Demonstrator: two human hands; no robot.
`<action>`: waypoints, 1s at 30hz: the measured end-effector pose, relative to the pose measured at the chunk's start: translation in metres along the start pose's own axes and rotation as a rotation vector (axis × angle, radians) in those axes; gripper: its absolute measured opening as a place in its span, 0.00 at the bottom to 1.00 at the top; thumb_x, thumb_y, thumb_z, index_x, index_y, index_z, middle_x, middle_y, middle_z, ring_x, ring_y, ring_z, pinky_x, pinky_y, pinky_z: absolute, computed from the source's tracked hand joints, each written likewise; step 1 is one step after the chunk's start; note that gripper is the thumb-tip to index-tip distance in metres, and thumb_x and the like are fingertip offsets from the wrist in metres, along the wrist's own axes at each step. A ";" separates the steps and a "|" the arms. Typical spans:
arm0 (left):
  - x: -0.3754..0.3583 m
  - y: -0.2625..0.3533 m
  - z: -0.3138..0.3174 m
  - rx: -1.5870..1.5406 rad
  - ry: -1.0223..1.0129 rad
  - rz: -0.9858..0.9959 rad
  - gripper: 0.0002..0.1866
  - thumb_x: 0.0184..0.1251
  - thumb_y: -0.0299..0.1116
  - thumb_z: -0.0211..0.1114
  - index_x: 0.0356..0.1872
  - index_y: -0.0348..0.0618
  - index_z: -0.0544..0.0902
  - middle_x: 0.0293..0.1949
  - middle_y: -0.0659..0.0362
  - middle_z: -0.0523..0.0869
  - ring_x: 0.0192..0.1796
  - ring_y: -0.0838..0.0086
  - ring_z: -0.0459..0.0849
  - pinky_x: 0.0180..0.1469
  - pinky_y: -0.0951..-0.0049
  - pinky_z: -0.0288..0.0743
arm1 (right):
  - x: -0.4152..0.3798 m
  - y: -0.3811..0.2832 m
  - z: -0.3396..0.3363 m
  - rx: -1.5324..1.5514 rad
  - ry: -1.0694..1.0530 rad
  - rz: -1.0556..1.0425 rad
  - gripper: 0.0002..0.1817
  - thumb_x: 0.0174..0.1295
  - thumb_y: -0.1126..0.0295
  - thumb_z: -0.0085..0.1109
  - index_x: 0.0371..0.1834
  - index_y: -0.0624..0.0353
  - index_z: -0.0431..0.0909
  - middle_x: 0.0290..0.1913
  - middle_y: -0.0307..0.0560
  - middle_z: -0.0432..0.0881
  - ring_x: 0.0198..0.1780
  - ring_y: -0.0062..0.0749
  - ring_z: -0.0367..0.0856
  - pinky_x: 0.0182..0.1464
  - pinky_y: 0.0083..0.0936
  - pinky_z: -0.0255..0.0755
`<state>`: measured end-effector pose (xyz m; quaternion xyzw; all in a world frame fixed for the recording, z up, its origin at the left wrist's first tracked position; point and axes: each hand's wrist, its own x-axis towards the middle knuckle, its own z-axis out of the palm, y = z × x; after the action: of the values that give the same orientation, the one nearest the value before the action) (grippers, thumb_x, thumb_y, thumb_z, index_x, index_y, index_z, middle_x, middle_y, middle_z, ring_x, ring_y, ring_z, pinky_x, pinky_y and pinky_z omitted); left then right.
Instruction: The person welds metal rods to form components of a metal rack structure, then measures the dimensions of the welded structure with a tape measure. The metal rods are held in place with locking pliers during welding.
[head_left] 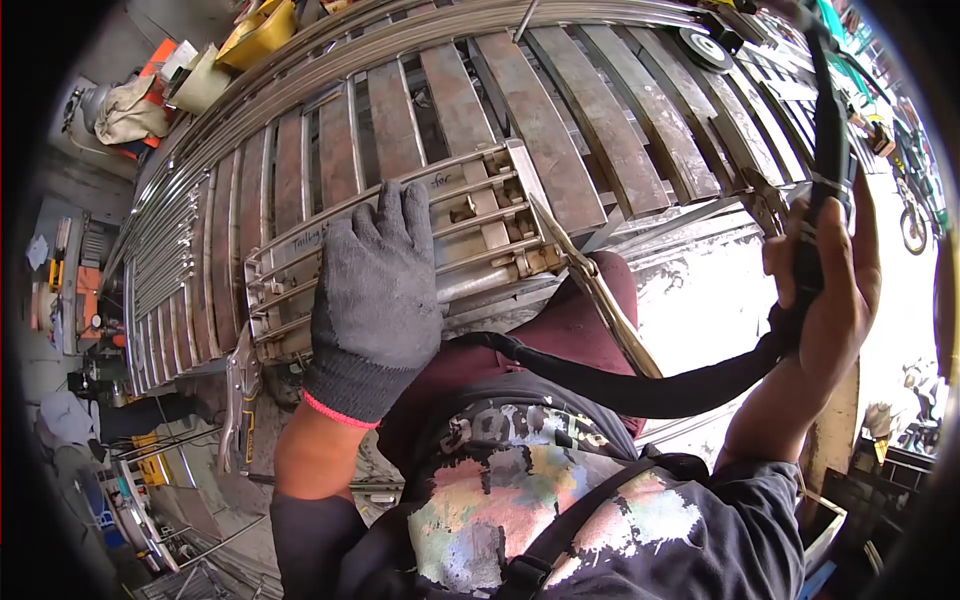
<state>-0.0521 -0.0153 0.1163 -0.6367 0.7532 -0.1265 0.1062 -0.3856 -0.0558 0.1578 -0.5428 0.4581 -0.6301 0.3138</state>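
Observation:
My left hand (375,285), in a grey work glove with a pink cuff edge, lies flat with its fingers stretched over a metal frame (480,217) made of parallel rods. Handwriting shows on the plate under the rods. A locking clamp (240,385) hangs at the frame's left corner, and a long metal bar or clamp arm (605,305) runs off its right corner. My bare right hand (835,275) is raised at the right, wrapped round a black welding torch (830,140). From the torch, a black sleeved cable (640,393) sags across my lap.
The frame rests on a slatted metal bench (560,130). Thin metal rods (165,235) lie along its left end. A small wheel (706,50) sits at the back right. Behind the bench is a yellow container (258,35); tools and scrap crowd the floor at left.

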 end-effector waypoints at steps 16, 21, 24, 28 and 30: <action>-0.011 -0.005 0.025 -0.254 0.297 -0.053 0.60 0.52 0.51 0.82 0.86 0.42 0.61 0.82 0.45 0.67 0.82 0.47 0.63 0.81 0.45 0.57 | -0.047 -0.042 -0.038 0.100 0.054 -0.140 0.27 0.86 0.58 0.47 0.73 0.73 0.68 0.43 0.55 0.82 0.16 0.21 0.64 0.27 0.21 0.68; -0.014 -0.004 0.069 0.018 0.286 -0.140 0.51 0.65 0.55 0.64 0.86 0.38 0.60 0.82 0.45 0.68 0.84 0.48 0.62 0.84 0.47 0.48 | -0.079 -0.061 -0.107 -0.829 -0.157 -0.551 0.26 0.83 0.58 0.55 0.69 0.71 0.74 0.48 0.57 0.86 0.34 0.31 0.82 0.41 0.26 0.79; -0.009 0.000 0.087 0.174 0.299 -0.184 0.33 0.83 0.41 0.45 0.83 0.37 0.66 0.81 0.44 0.72 0.80 0.46 0.71 0.83 0.42 0.56 | -0.060 -0.085 -0.095 -0.612 -0.461 -0.516 0.40 0.71 0.55 0.70 0.80 0.60 0.63 0.49 0.58 0.88 0.41 0.43 0.90 0.44 0.34 0.87; -0.027 -0.016 0.062 -0.275 0.431 -0.072 0.54 0.70 0.72 0.59 0.85 0.39 0.64 0.83 0.46 0.69 0.84 0.44 0.62 0.85 0.41 0.47 | -0.057 -0.098 -0.093 -0.375 -0.471 -0.324 0.52 0.64 0.55 0.79 0.86 0.54 0.59 0.50 0.58 0.88 0.45 0.48 0.91 0.45 0.39 0.91; -0.035 -0.019 0.057 -0.161 0.474 -0.089 0.56 0.69 0.75 0.58 0.86 0.41 0.63 0.84 0.45 0.67 0.84 0.42 0.62 0.85 0.38 0.44 | -0.057 -0.085 -0.085 -0.546 -0.298 -0.408 0.46 0.67 0.56 0.75 0.84 0.57 0.61 0.51 0.58 0.88 0.46 0.46 0.91 0.46 0.37 0.89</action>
<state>-0.0101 0.0135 0.0686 -0.6283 0.7358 -0.2166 -0.1300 -0.4474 0.0481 0.2143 -0.7724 0.4409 -0.4485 0.0886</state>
